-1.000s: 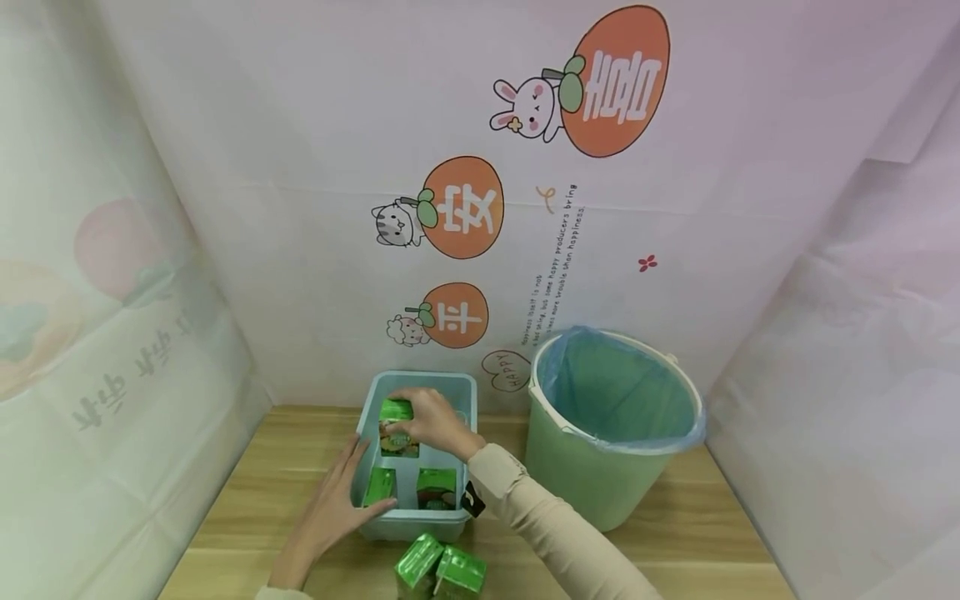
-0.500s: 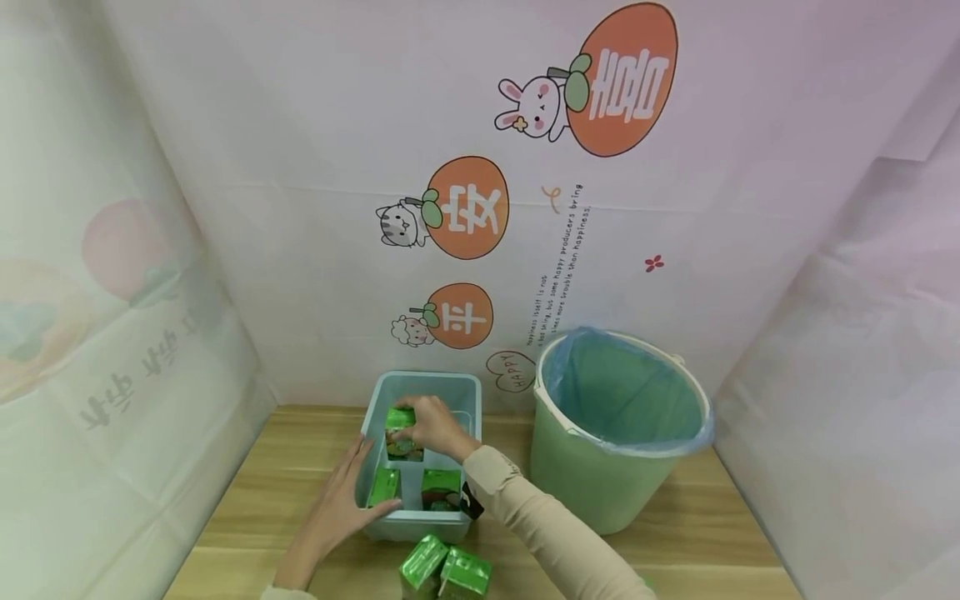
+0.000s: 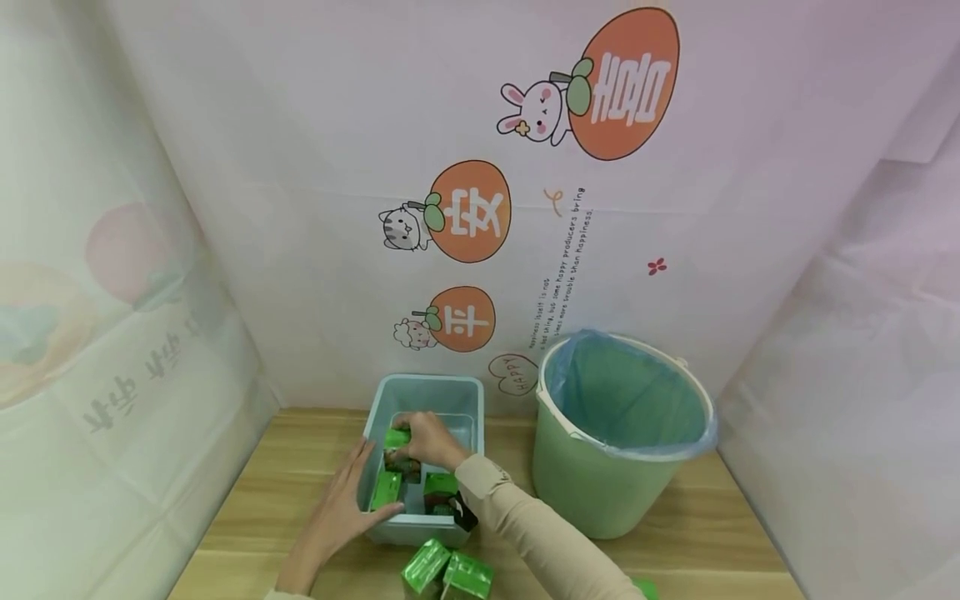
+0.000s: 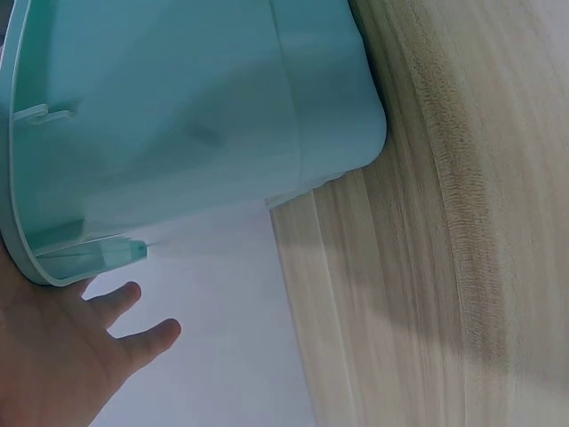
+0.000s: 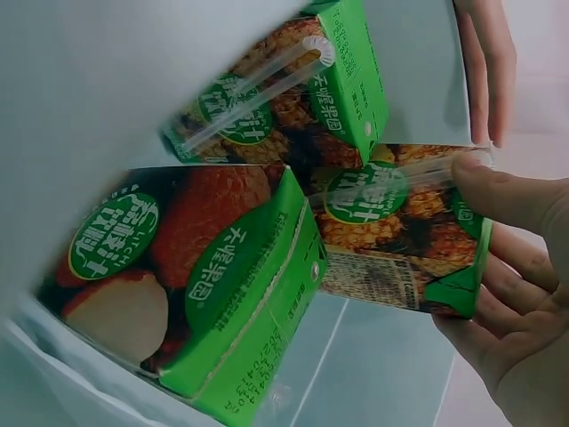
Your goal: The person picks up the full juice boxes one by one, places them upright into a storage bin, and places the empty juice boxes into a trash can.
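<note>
My right hand (image 3: pixel 431 442) grips a green juice box (image 5: pixel 427 271) inside the pale blue plastic bin (image 3: pixel 435 380), thumb on its pineapple-printed face and fingers behind. In the right wrist view, the held box stands close to another pineapple juice box (image 5: pixel 356 80) and a lychee juice box (image 5: pixel 169 267). Those two sit at the bin's near end in the head view. My left hand (image 3: pixel 341 500) rests on the bin's left rim with straight, spread fingers, its thumb over the near corner. Part of that hand (image 4: pixel 62 347) shows beside the rim in the left wrist view.
Two more green juice boxes, one left (image 3: pixel 425 567) and one right (image 3: pixel 468 575), stand before the bin on the wooden table (image 3: pixel 240 508). A green bucket (image 3: pixel 592 483) lined with a blue bag stands right. Another green object (image 3: pixel 647 588) shows partly at the bottom edge.
My right hand has moved the held juice box toward the near end of the bin and lower. The left hand stays at the rim. The head view has shifted slightly.
</note>
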`<control>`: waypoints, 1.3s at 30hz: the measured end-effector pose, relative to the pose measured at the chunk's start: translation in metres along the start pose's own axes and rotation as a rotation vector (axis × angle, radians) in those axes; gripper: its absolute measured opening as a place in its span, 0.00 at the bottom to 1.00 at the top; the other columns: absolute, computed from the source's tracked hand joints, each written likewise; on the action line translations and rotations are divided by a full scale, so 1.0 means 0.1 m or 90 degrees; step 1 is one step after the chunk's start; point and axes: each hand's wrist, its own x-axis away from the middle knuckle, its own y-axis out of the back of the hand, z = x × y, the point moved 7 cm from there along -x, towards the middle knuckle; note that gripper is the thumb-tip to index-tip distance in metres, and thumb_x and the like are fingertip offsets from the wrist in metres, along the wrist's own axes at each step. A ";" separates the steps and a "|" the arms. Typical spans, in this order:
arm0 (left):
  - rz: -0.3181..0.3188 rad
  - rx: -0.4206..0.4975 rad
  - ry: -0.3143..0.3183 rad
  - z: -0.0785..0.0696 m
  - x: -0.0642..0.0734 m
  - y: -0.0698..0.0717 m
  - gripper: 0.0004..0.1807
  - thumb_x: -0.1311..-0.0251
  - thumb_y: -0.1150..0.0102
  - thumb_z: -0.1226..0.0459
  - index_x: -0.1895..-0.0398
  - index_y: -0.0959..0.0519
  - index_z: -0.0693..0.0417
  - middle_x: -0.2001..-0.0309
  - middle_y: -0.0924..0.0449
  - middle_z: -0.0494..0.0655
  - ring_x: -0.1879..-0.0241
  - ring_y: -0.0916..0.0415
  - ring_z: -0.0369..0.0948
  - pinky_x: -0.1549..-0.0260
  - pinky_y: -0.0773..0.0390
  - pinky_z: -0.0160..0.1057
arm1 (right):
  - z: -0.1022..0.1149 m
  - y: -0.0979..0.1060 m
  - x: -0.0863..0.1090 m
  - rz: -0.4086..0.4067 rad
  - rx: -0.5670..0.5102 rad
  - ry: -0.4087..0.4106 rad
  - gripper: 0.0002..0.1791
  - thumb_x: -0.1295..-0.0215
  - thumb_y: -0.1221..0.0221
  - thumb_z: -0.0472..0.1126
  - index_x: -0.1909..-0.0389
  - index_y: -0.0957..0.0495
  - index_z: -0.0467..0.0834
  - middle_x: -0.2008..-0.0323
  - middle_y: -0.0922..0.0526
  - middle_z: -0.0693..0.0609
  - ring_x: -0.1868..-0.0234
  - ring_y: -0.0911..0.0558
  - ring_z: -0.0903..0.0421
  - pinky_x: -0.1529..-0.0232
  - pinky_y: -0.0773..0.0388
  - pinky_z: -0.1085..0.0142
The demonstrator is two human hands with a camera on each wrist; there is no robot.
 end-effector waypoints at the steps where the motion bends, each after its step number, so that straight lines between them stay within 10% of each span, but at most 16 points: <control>1: 0.002 0.000 0.002 0.00 0.00 -0.01 0.62 0.43 0.25 0.39 0.14 0.49 0.53 0.15 0.56 0.59 0.23 0.48 0.71 0.35 0.40 0.81 | -0.01 -0.01 0.00 0.002 0.000 -0.003 0.24 0.42 0.21 0.37 0.46 0.15 0.35 0.51 0.10 0.45 0.63 0.17 0.63 0.63 0.20 0.77; 39: -0.016 -0.006 -0.013 0.01 0.02 -0.01 0.62 0.45 0.23 0.42 0.14 0.48 0.53 0.15 0.55 0.58 0.23 0.46 0.71 0.34 0.38 0.78 | -0.20 -0.30 -0.25 0.189 0.143 -0.048 0.24 0.44 0.19 0.39 0.47 0.14 0.37 0.52 0.11 0.49 0.55 0.14 0.59 0.59 0.16 0.73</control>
